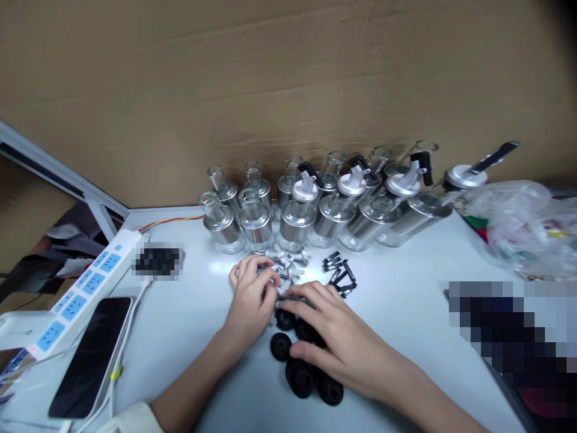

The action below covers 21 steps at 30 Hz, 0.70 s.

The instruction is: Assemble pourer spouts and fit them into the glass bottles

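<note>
My left hand (253,294) rests on the table with bent fingers apart, over the left side of a pile of small silver pourer spouts (295,258). One silver piece lies by its fingertips, partly hidden. My right hand (331,328) reaches in from the right, fingers spread. Its fingertips are close to that same piece, and whether they touch it I cannot tell. Below its palm and thumb lie several round black stoppers (300,377), some covered by the hand. Small black levers (345,276) lie in a loose group beyond my right hand.
Glass bottles with metal bands (256,225) stand in rows against the cardboard wall (288,90); several carry silver pourer tops (352,183) with black levers. On the left are a power strip (83,288) and a phone (92,358). Plastic bags (523,222) lie on the right.
</note>
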Motion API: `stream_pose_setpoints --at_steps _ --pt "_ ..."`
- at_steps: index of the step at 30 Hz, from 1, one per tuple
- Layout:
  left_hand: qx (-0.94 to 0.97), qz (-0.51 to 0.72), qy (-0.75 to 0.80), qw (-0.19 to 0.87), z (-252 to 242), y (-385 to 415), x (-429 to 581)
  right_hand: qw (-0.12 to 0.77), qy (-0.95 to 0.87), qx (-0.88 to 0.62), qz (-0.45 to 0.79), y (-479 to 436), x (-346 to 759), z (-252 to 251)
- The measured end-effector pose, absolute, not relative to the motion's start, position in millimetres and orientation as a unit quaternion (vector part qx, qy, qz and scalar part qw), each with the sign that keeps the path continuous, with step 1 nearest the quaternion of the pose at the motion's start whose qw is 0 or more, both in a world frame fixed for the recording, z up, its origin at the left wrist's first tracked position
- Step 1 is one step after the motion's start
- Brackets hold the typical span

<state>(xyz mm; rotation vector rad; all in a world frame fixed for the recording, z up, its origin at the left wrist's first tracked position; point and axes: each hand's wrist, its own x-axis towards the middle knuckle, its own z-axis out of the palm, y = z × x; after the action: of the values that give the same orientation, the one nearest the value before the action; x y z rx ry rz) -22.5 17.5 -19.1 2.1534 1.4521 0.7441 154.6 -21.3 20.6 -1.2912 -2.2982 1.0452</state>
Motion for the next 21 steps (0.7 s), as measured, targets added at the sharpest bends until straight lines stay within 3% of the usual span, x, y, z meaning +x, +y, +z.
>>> stream_pose_setpoints --at_steps 15,21 --pt "0.761 0.303 0.535 0.207 -19 14 -20 0.144 -0.81 -0.448 0.349 -21 151 17" --pt "0.741 0.451 0.448 0.217 -16 15 -35 0.225 -0.776 -0.442 0.39 -22 156 14"
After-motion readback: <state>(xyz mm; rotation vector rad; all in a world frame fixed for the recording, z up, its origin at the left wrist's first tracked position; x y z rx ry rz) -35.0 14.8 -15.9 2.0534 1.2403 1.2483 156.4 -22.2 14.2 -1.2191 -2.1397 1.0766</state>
